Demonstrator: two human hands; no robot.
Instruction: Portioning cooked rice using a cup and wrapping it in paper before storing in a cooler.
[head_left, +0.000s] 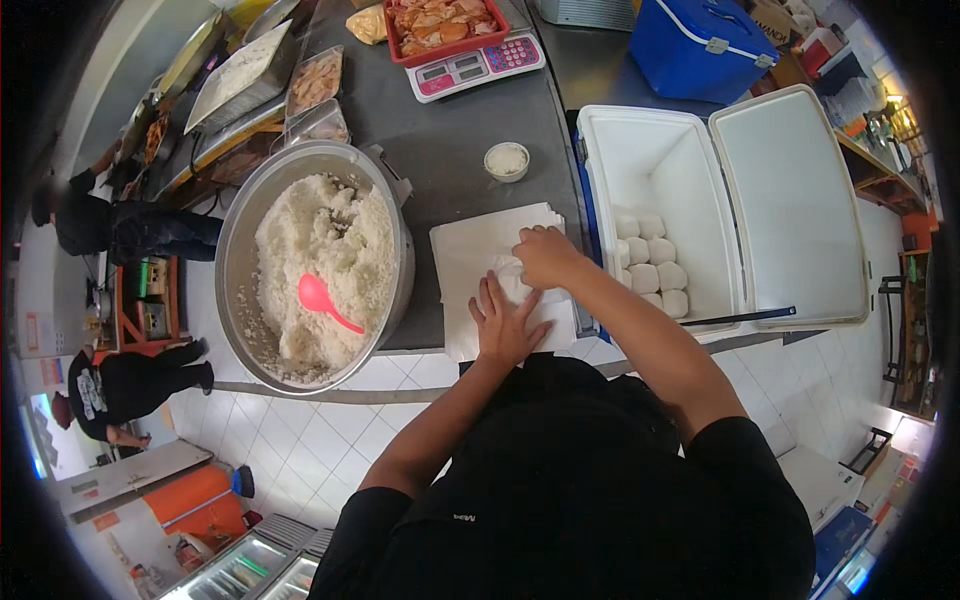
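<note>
A stack of white paper sheets lies on the dark counter before me, with a white paper-covered bundle on top. My left hand rests on the near side of the bundle, fingers spread. Bent over its upper right side, my right hand has curled fingers at the paper; whether they pinch it is hidden. To the left stands a large metal pot of cooked rice with a pink rice paddle on it. A small cup of rice is beyond the paper.
On the right, an open white cooler holds several wrapped white bundles. Farther back are a digital scale under a red tray of raw meat, and a blue cooler. Two people stand at the far left.
</note>
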